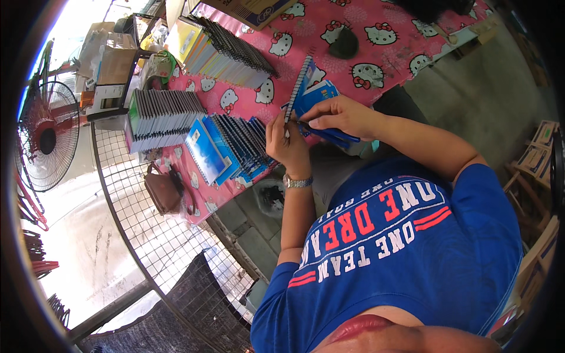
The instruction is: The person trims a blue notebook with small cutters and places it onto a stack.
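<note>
My left hand [286, 144] grips the lower edge of a blue spiral notebook [312, 94] that stands on edge over the pink patterned tablecloth [329, 29]. The wire spine of the notebook faces left. My right hand [341, 115] rests against the notebook's cover and holds blue-handled pliers [329, 135] at its lower part. A metal watch [297, 182] sits on my left wrist.
Fanned blue notebooks [229, 147] lie left of my hands, with a grey-edged stack [162, 117] and another row [226, 53] farther back. A cardboard box [253, 10], a dark round object [343, 44], a brown bag [162, 191], a wire mesh panel [159, 235] and a standing fan [47, 141] surround the table.
</note>
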Tool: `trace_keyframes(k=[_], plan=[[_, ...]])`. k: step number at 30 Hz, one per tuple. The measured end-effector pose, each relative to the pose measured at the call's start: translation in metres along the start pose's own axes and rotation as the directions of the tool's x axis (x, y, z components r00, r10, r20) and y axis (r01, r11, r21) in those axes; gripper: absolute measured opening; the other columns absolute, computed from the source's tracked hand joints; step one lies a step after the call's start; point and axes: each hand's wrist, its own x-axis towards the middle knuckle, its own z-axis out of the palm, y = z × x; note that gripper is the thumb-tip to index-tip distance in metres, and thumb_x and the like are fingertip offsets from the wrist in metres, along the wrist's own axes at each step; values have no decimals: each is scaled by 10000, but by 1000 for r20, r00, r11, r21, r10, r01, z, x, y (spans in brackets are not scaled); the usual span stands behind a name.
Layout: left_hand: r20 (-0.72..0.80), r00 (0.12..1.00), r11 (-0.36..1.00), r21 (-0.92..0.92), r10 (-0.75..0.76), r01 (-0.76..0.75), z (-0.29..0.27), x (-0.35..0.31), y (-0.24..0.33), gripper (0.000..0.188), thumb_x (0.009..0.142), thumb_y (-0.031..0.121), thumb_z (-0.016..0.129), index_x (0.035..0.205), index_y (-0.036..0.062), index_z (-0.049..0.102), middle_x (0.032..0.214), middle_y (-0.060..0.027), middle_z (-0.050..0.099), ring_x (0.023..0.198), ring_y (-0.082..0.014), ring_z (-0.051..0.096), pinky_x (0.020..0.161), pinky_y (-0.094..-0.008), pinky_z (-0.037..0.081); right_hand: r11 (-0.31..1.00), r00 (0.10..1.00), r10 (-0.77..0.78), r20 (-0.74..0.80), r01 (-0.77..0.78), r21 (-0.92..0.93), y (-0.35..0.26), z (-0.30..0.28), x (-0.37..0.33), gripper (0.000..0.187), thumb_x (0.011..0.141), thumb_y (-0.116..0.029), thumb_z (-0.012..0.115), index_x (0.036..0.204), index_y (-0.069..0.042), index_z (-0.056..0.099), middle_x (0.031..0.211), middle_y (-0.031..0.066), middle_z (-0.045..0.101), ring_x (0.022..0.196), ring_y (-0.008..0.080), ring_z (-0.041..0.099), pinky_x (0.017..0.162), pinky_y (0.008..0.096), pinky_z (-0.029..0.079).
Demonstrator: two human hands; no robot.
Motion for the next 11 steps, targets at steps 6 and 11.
trace_keyframes(k=[6,11], plan=[[-204,892,905,236,403,-354,-106,87,63,160,869,25,623,1008,-16,689,937,-125,679,859,-259,643,772,-370,507,221,822,-565,-71,67,-973,18,-100,-12,390,770,-176,707,1139,-60,653,1096,134,652,1066,302,609,959,421,470],[156,983,798,578,94,-168,-171,161,41,272,881,175,616,1133,100,687,1013,-97,706,931,-287,628,864,-435,463,152,886,-434,-165,-108,-983,14,-173,-14,423,729,-214,730,1125,-99,636,1121,159,614,1107,339,567,1017,456,412]])
